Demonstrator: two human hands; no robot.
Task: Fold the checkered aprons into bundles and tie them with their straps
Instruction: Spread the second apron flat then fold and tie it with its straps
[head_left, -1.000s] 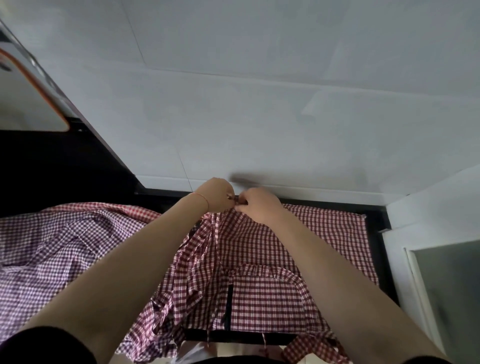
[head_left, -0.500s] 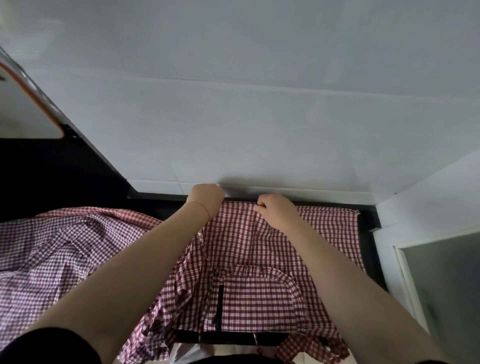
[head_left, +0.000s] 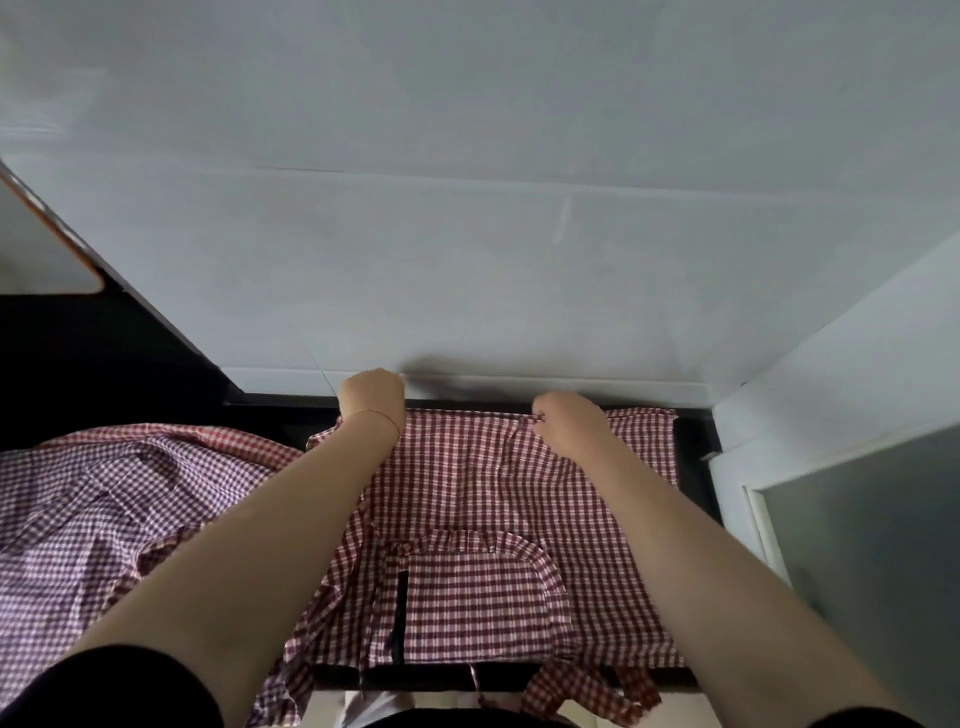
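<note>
- Head view: I see a pale grey-white wall (head_left: 519, 260) filling the upper half, with a white baseboard strip along its foot, meeting a black countertop (head_left: 693, 467) that runs along the wall.
- At the right a white cabinet side (head_left: 831, 395) and a frosted grey panel (head_left: 872, 545) close off the countertop's right end; at the far left a white board with an orange rim (head_left: 47, 244) leans above a dark area.
- A red-and-white checkered apron (head_left: 493, 519) lies spread flat across the countertop from its back edge to its front edge, with a ruffled pocket (head_left: 467, 587) face up in the near half and a black strip down the pocket's left side.
- A checkered strap (head_left: 587, 686) hangs off the front edge at the right.
- A second, finer-checked purple-and-white apron (head_left: 114, 519) lies rumpled on the left part of the countertop, just beside the first and overlapping its left edge.
- My left hand (head_left: 371, 397) is curled at the apron's back edge near the wall; I cannot tell whether it actually grasps cloth.
- My right hand (head_left: 569, 415) pinches the apron's back hem, further right, fingers curled round the fabric.
- Both forearms reach out over the apron, dark sleeves at the bottom corners.
</note>
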